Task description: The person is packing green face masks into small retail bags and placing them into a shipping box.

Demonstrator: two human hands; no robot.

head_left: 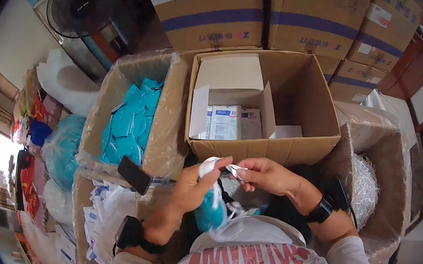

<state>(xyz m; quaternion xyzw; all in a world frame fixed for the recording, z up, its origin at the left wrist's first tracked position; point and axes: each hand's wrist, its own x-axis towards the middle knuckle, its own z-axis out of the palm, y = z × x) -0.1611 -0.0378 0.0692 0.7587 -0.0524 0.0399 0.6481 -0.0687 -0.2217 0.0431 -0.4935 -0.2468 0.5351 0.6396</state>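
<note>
My left hand [194, 187] is closed on a white strap [209, 167], which loops over its fingers. Below it hangs a teal pouch-like piece [211, 212] with white bands, looking like a face mask, close to my lap. My right hand [267, 175] pinches a small white strip [236, 171] between thumb and fingertips. The fingertips of both hands nearly meet in front of my chest, just short of the open carton. Whether the strap and the strip are one piece is hard to make out.
Ahead stands an open carton [310, 129] with a white inner box [230, 73] of packets. A box [168, 115] of teal pieces is at left, above a bin of white packets [104, 219]; a phone [134, 175] rests on its edge. At right, a box [349, 161] holds white strands [362, 194].
</note>
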